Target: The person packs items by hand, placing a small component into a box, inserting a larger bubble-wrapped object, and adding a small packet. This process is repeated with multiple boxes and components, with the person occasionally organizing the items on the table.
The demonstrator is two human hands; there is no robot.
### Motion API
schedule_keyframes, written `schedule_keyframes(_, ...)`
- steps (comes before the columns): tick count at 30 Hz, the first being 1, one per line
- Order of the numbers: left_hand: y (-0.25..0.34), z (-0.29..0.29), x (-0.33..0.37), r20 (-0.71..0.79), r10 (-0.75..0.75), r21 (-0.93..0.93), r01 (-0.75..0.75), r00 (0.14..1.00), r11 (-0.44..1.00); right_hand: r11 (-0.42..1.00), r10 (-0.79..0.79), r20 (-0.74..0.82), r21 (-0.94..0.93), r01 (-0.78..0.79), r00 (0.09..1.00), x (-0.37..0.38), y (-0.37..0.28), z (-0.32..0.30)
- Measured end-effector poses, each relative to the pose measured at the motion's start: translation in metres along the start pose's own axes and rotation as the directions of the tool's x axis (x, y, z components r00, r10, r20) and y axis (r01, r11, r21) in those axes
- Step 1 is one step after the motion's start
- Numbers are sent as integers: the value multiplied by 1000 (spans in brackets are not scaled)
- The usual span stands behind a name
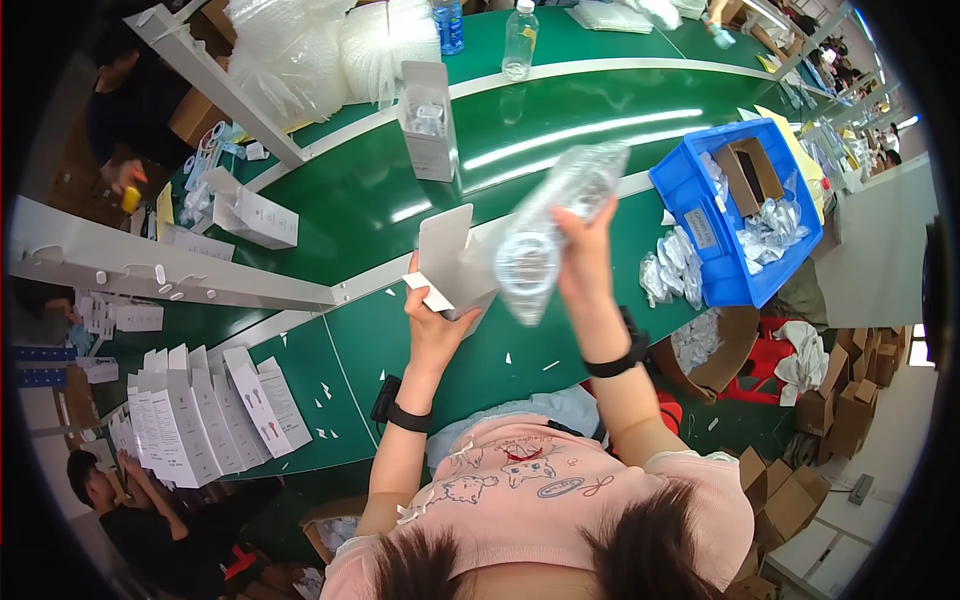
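Note:
My left hand (pixel 434 335) grips an open white carton (pixel 442 248) above the green table, its flaps standing up and out. Beside it, my right hand (pixel 585 255) is closed round a long item in clear plastic wrap (pixel 528 262); a round, ringed end shows through the wrap, and the rest is blurred. The wrapped item is tilted, its lower end close to the carton's right side. Past the table's pale rail, another open white carton (pixel 430 150) stands upright with something clear-wrapped inside.
On the right sits a blue bin (pixel 715 240) holding wrapped pieces and a brown box, with silvery packets (pixel 672 268) beside it. Flat white cartons (pixel 215 415) stand in a row at the left. A clear bottle (pixel 520 42) and bubble wrap (pixel 290 55) are at the back. Other people work nearby.

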State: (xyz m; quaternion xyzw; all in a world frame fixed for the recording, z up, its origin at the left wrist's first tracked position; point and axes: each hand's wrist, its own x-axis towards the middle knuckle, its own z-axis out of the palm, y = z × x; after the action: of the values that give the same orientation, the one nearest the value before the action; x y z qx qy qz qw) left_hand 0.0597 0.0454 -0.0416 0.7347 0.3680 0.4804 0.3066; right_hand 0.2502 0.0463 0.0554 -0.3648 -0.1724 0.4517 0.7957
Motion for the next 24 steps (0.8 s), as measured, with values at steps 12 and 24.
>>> schedule_keyframes(12, -19, 10, -29, -267, -194, -88, 176, 944, 980, 199, -204, 720, -633, 749, 663, -38, 53, -16)
schedule_keyframes(24, -13, -30, -65, -81, -131, 50, 135, 988, 990, -608, -351, 21, -766, -211, 936, 14, -1, -305)
